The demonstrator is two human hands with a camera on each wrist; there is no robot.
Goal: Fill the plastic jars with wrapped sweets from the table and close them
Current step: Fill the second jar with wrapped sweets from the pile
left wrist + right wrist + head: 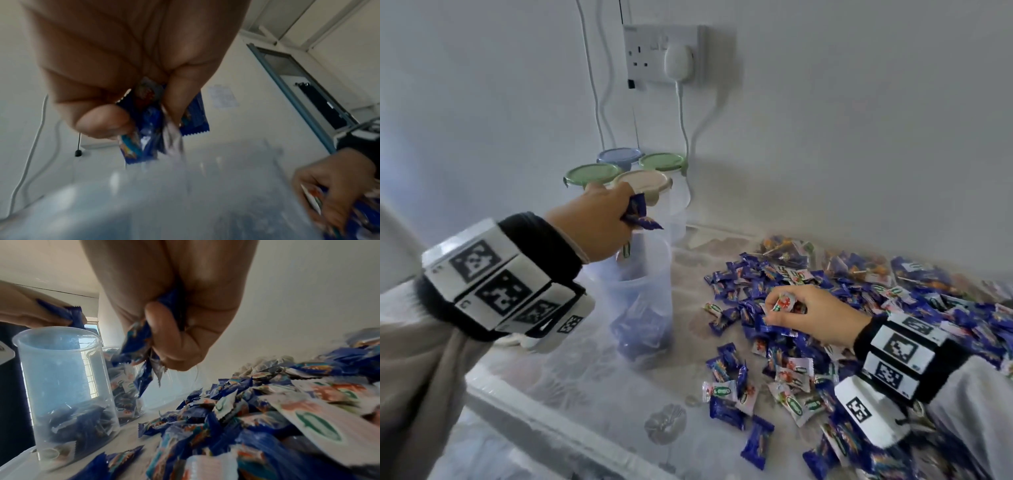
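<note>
At the far left, our left hand hangs above the mouth of the open jar, its fingers curled round a bunch of blue-wrapped sweets. In the left wrist view the wrappers poke out below the thumb and forefinger, right over the blurred rim of the jar. The jar is clear plastic, stands upright on the surface and has no lid on it; a low layer of mostly blue sweets lies in its bottom, well below the rim.

Behind it, against the wall, we see four closed jars standing close together, with green, blue and beige lids. In the right wrist view at least one of them shows sweets through its wall. Above them a wall socket carries a white plug with a cable running down.

Moving right, our right hand rests low over the near edge of the pile of sweets. Its fingers are bunched together, pinching several wrappers: a white one with red print shows at the fingertips in the head view, and blue ones hang from the grip in the right wrist view. The pile, blue and white wrappers mixed, spreads over the surface to the right edge, with loose sweets scattered toward us.
</note>
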